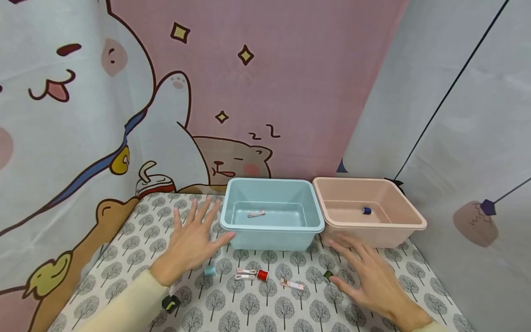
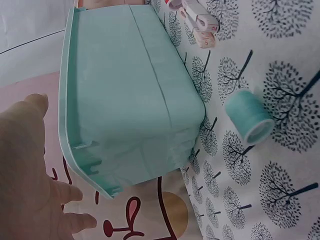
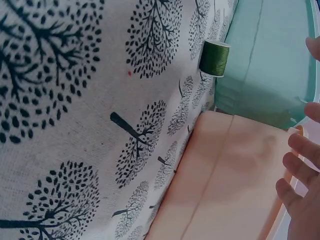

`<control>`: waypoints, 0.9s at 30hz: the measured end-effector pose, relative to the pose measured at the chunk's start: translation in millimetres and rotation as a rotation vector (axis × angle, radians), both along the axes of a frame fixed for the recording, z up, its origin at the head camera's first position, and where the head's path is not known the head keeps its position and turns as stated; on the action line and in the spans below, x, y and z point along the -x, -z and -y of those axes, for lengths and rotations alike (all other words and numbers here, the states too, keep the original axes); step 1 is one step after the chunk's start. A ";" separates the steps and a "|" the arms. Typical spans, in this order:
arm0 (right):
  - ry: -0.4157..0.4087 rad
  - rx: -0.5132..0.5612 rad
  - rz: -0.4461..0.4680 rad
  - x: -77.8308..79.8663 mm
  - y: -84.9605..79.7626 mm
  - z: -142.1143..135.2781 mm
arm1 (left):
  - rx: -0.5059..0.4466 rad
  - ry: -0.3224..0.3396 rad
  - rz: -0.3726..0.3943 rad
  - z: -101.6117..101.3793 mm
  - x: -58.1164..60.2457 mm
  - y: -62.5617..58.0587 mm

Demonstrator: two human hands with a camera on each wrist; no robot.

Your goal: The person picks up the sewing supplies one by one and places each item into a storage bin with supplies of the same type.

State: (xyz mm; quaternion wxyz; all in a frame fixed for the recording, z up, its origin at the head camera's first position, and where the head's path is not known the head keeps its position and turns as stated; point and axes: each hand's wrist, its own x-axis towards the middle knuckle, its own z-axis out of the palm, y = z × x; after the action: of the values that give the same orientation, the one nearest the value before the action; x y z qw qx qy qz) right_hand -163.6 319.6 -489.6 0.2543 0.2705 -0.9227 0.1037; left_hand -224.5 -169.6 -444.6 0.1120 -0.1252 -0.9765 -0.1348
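My left hand, its fingers spread, hovers at the left end of the light blue bin and holds nothing. My right hand reaches out in front of the peach bin, fingers loosely extended, also holding nothing. Beside its thumb stands a green thread spool, plainer in the right wrist view. A light blue thread spool lies on the cloth near my left hand. Between the hands are a red thread spool, a folded pair of strips and a folded tape measure.
Inside the light blue bin lies a folded strip. The peach bin holds a dark blue thread spool. Both bins stand side by side at the back of the tree-print cloth, against a printed curtain. A small black object shows below my left wrist.
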 end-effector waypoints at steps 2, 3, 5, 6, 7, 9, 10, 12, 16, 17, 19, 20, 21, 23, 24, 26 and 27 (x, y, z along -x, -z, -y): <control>-0.010 -0.002 0.009 0.7 2.0 -0.5 | -0.008 0.002 0.009 -2.4 1.6 0.2; -0.015 -0.001 0.013 1.0 2.7 -0.6 | -0.014 0.003 0.015 -3.7 2.3 0.2; -0.029 0.002 0.020 2.0 3.5 -0.4 | -0.025 0.008 0.022 -6.1 4.1 0.4; -0.033 0.000 0.021 2.6 4.1 -0.4 | -0.026 0.012 0.023 -7.2 5.0 0.4; -0.035 -0.001 0.020 3.2 5.1 -0.7 | -0.026 0.016 0.020 -8.4 6.2 0.5; -0.038 -0.003 0.020 4.6 6.7 -1.2 | -0.030 0.023 0.017 -10.7 8.6 0.8; -0.038 -0.003 0.025 5.2 7.5 -1.3 | -0.027 0.026 0.013 -11.8 9.9 1.0; -0.033 -0.005 0.042 6.2 9.3 -1.6 | -0.029 0.031 0.011 -14.0 12.3 1.1; -0.031 -0.013 0.069 7.1 12.8 -1.6 | -0.033 0.035 0.015 -18.7 16.1 0.7; -0.030 -0.016 0.073 7.2 13.7 -1.5 | -0.035 0.036 0.019 -19.6 16.9 0.7; -0.030 -0.024 0.085 6.8 15.6 -0.9 | -0.032 0.037 0.022 -21.2 18.6 0.7; -0.032 -0.026 0.092 6.4 16.4 -0.6 | -0.031 0.037 0.025 -21.9 19.4 0.8; -0.033 -0.024 0.100 6.1 16.9 -0.3 | -0.029 0.039 0.026 -22.5 20.2 0.8; -0.033 -0.022 0.118 5.7 18.0 0.1 | -0.026 0.041 0.031 -23.6 21.9 0.8; -0.034 -0.019 0.128 5.8 18.4 0.3 | -0.023 0.043 0.031 -24.1 22.8 0.6; -0.032 -0.016 0.148 6.5 18.9 0.6 | -0.015 0.044 0.031 -24.9 25.0 0.2; -0.032 -0.018 0.155 7.1 19.1 0.9 | -0.013 0.044 0.028 -25.2 26.2 -0.2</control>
State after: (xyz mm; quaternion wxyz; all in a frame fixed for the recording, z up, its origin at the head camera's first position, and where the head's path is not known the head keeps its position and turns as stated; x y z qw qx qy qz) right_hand -170.7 318.6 -508.7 0.1779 0.2785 -0.9362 0.1198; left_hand -250.7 -144.4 -444.4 0.0962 -0.1440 -0.9741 -0.1451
